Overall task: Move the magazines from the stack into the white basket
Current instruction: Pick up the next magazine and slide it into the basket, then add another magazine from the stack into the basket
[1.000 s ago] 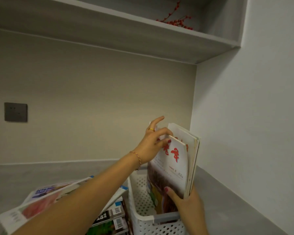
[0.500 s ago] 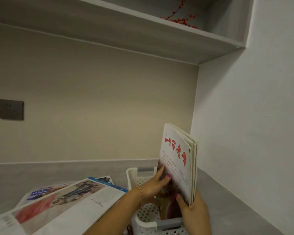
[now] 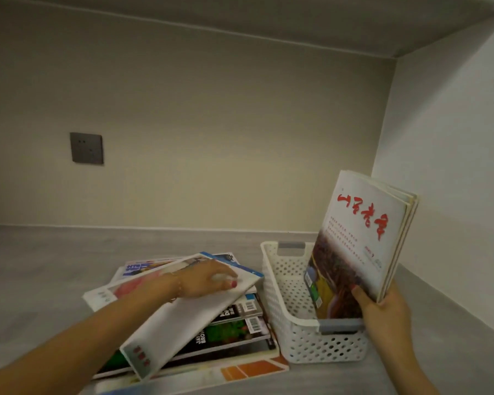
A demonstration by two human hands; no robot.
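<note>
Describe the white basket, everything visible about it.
The white basket is a rectangular plastic bin with perforated walls, a solid rim and a grey handle insert at each short end. It sits upright on the grey counter, right of the magazine stack. Several magazines stand in it, tilted right, held by the right hand.

"JAY" on dark magazine spine (image 3: 203, 337)
</note>
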